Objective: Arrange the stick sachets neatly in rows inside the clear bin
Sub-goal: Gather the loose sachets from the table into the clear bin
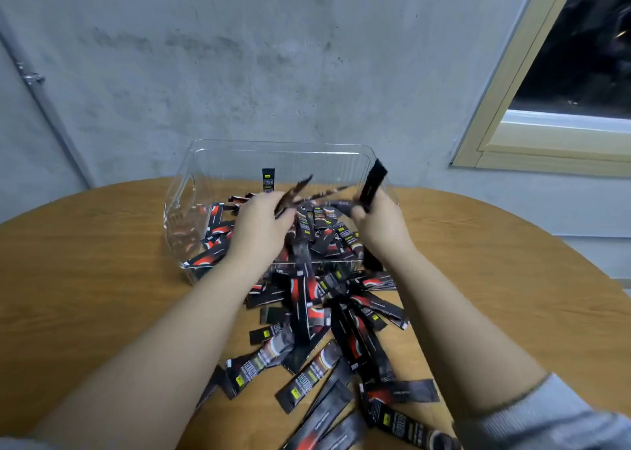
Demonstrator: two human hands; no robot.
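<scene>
I'm in a bare, plain room: raw concrete wall (pixel 239 57), cream-framed window (pixel 532 135), round wooden surface (pixel 85 279).

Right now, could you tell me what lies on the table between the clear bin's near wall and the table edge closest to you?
In the head view, a loose heap of stick sachets covers the table from the clear bin toward the near edge, criss-crossed, not in rows.

Both forearms are bare; a grey knit sleeve (pixel 560 415), pushed up, covers the right upper arm.
</scene>
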